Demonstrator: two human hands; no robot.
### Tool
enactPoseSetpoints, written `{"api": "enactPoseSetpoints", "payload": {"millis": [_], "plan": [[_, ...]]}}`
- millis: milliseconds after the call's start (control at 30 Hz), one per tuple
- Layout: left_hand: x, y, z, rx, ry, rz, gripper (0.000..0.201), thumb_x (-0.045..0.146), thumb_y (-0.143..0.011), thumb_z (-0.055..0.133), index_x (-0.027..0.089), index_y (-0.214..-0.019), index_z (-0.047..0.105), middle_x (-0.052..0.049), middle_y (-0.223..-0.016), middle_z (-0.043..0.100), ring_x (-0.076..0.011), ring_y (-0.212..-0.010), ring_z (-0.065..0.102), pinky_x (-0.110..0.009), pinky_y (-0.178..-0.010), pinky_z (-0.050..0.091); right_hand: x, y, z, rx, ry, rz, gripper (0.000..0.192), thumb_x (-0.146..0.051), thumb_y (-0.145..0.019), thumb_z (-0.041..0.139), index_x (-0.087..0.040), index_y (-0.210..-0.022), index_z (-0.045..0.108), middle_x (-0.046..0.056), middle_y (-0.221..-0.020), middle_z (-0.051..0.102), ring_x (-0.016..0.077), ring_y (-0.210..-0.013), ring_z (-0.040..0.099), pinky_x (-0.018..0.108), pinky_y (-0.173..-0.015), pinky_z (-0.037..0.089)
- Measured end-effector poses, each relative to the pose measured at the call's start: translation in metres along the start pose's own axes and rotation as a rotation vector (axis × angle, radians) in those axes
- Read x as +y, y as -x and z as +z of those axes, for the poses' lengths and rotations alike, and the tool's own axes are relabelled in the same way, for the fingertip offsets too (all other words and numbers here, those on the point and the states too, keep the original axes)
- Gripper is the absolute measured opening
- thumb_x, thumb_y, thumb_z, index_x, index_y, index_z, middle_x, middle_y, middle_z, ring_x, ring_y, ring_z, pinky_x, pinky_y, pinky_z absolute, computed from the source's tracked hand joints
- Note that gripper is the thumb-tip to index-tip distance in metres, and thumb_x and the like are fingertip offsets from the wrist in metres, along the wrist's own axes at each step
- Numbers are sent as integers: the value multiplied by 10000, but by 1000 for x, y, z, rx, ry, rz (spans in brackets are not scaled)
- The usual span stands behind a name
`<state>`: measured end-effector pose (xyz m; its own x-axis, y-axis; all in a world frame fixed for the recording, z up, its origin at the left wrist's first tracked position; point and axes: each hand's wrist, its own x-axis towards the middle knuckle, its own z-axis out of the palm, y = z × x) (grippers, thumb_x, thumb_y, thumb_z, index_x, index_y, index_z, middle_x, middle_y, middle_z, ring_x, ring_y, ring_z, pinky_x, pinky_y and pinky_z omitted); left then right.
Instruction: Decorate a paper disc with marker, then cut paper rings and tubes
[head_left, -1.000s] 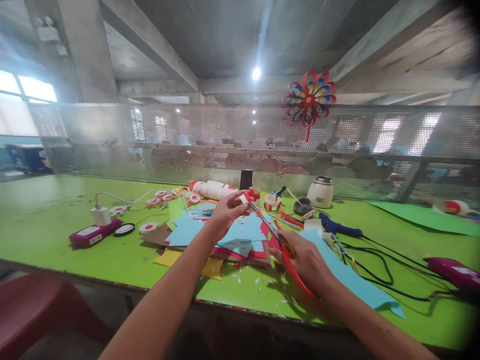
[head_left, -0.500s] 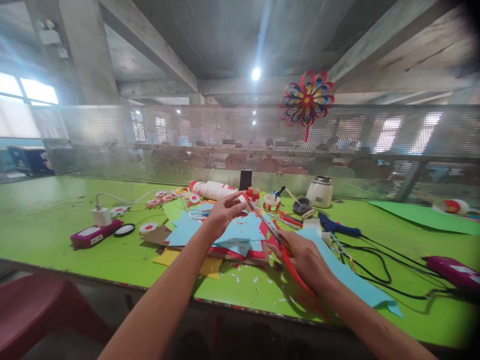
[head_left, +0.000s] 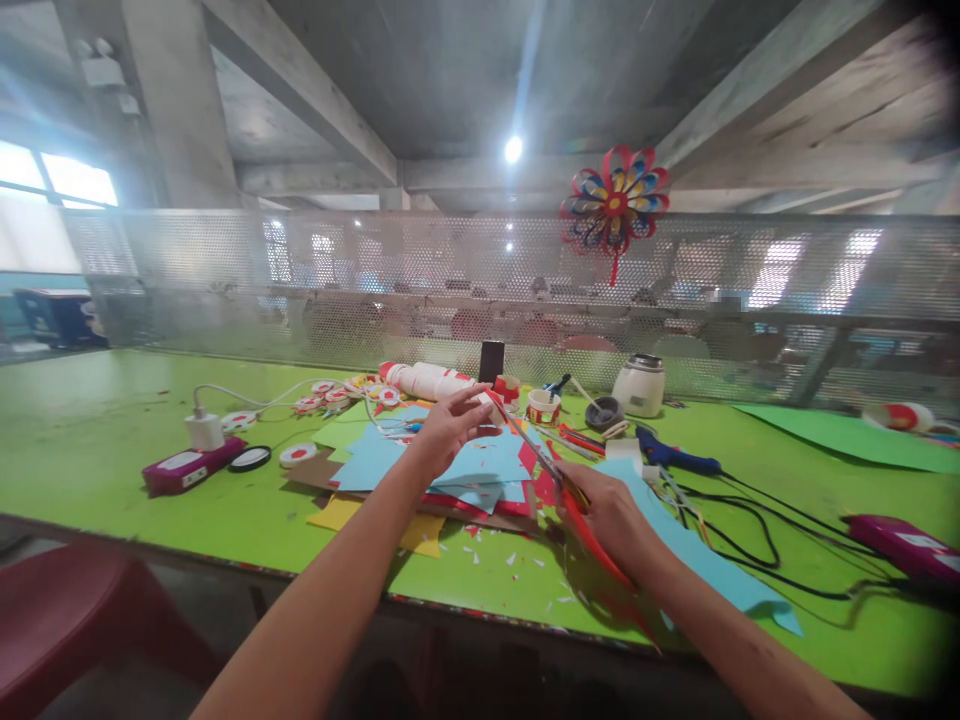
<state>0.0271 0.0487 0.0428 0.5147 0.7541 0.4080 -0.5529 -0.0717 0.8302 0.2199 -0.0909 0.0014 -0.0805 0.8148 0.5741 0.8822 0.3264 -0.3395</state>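
Note:
Between the fingers of my left hand is a small white piece with a red edge, perhaps cut from a paper cup. My right hand is closed around the red-orange handles of a pair of scissors. The blades point up and left, their tips touching or very near the white piece. Whether the blades have closed on it is hard to see. Beneath both hands lies a pile of light blue paper sheets over red, brown and yellow ones, with small white scraps near the table's front edge.
Right of my hands lie a blue glue gun, black cables and a purple power strip. Another purple strip sits left. Behind are stacked paper cups, a small tub, a cream jar and a perforated screen.
My right hand has shifted slightly and its thumb is less visible beside the handles. A little more of the white piece shows in my left hand.

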Motion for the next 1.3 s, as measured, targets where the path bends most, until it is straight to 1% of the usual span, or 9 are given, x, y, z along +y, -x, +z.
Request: {"api": "enactPoseSetpoints", "payload": {"millis": [100, 300, 400, 633, 767, 933, 1100, 1200, 1300], "plan": [[-1, 0, 0, 8, 1, -14, 501, 194, -660, 793, 127, -1127, 623, -80, -898, 672, -203, -804, 652, -451, -790, 525, 0, 0, -1, -16, -9, 1, 335, -263, -851, 493, -161, -1139, 631, 100, -1027, 705, 243, -903, 641, 353, -805, 479], [-4, -2, -1, 15, -2, -34, 339, 209, -646, 801, 90, -933, 665, -73, -857, 663, -173, -756, 632, -428, -780, 517, -3, 0, -2, -52, 15, 20, 324, -247, -846, 460, -115, -1064, 661, 142, -1033, 705, 278, -912, 639, 395, -834, 464], [-5, -2, -1, 5, -3, -39, 308, 221, -643, 803, 82, -885, 673, -75, -846, 662, -169, -746, 625, -419, -775, 513, -5, 1, -3, -61, 15, 30, 325, -252, -854, 445, -117, -1054, 663, 139, -1015, 709, 276, -893, 643, 388, -814, 467], [-7, -3, -2, 17, 3, -47, 301, 219, -632, 806, 87, -867, 672, -71, -847, 664, -169, -737, 622, -431, -773, 515, -7, 1, -2, -83, -23, 54, 331, -305, -879, 431, -158, -1059, 668, 102, -962, 723, 261, -855, 650, 357, -767, 470], [-9, -3, -2, 20, -3, -48, 293, 221, -632, 806, 89, -859, 676, -78, -845, 667, -167, -734, 619, -420, -767, 518, -4, 1, 0, -84, 2, 49, 334, -296, -873, 435, -161, -1071, 668, 110, -1012, 718, 264, -904, 649, 361, -810, 470], [-11, -4, -5, 5, -25, -53, 291, 239, -637, 802, 88, -858, 687, -86, -847, 672, -170, -737, 623, -406, -762, 516, 3, 0, 1, -85, 39, 33, 393, -273, -855, 446, -123, -1163, 637, 144, -1090, 697, 289, -999, 631, 394, -878, 454], [-13, -5, -7, -12, -42, -66, 308, 253, -634, 805, 96, -873, 691, -77, -846, 672, -172, -744, 628, -406, -769, 511, 4, -1, 1, -85, 38, 34, 375, -262, -848, 448, -124, -1126, 658, 137, -1082, 702, 280, -964, 641, 393, -861, 466], [-14, -5, -7, -10, -49, -71, 305, 260, -632, 807, 97, -862, 690, -75, -845, 670, -171, -747, 625, -407, -770, 511, 3, -1, 1, -84, 38, 39, 391, -252, -843, 451, -115, -1147, 654, 145, -1085, 703, 286, -962, 644, 398, -860, 466], [-15, -5, -6, -7, -52, -69, 308, 266, -630, 809, 94, -856, 690, -78, -845, 667, -171, -749, 622, -407, -771, 513, 2, -1, 0, -86, 35, 46, 397, -242, -835, 456, -131, -1160, 654, 130, -1055, 717, 277, -934, 654, 383, -841, 473]]}}
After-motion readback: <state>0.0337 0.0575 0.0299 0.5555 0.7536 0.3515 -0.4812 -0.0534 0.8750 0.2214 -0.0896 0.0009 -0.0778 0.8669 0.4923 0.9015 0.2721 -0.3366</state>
